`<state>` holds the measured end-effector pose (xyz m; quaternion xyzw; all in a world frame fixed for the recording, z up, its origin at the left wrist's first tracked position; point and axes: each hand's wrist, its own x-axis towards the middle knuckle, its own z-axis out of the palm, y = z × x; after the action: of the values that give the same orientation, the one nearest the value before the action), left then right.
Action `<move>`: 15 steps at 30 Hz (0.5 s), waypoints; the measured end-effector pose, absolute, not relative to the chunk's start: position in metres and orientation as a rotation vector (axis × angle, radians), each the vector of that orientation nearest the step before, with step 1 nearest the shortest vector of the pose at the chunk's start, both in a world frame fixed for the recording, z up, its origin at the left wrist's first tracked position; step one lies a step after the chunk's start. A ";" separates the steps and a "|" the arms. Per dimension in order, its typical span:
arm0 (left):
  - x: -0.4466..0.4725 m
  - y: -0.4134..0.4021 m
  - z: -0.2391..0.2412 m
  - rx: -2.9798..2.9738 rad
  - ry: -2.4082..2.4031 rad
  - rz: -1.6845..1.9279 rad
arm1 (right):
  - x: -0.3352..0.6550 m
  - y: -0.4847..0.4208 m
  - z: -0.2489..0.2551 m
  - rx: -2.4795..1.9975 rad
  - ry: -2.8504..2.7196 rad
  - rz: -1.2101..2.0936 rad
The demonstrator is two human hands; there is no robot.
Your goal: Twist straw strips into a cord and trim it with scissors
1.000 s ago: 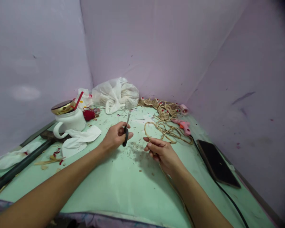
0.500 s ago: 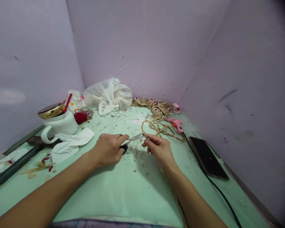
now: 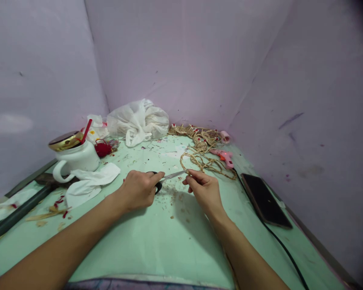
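Note:
My left hand (image 3: 138,188) is closed round the black handles of a pair of scissors (image 3: 168,177), whose blades point right and meet the fingertips of my right hand. My right hand (image 3: 203,188) pinches the end of a tan jute rope (image 3: 203,161) at the blade tips. The rope runs back in loose loops toward a heap of more rope near the wall. Both hands hover just above the green table (image 3: 145,237).
A white mug with a gold lid (image 3: 73,155) and white cloths (image 3: 89,181) lie left. A white plastic bag (image 3: 139,121) sits at the back. A pink glue gun (image 3: 224,156), a dark phone (image 3: 264,199) with a black cable and a dark bar (image 3: 18,213) lie around.
The scissors swung from pointing up and away to lying level, blades toward my right hand. Both hands came together at the rope end. The view shifted slightly.

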<state>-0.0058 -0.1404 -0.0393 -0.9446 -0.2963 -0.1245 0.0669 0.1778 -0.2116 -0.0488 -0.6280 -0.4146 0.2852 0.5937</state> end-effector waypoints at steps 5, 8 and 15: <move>-0.005 -0.143 -0.035 -2.943 -0.896 -0.451 | 0.177 -0.211 -0.046 -1.459 -0.935 0.717; -0.004 -0.144 -0.032 -3.047 -0.999 -0.614 | 0.177 -0.211 -0.046 -1.468 -0.960 0.799; 0.000 -0.143 -0.035 -3.046 -1.337 -0.819 | 0.176 -0.211 -0.052 -1.356 -0.953 0.860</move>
<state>-0.0004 -0.1433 -0.0347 -0.8802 -0.3864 -0.2366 -0.1416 0.1762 -0.2114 -0.0520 -0.5839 -0.4101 0.3703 0.5948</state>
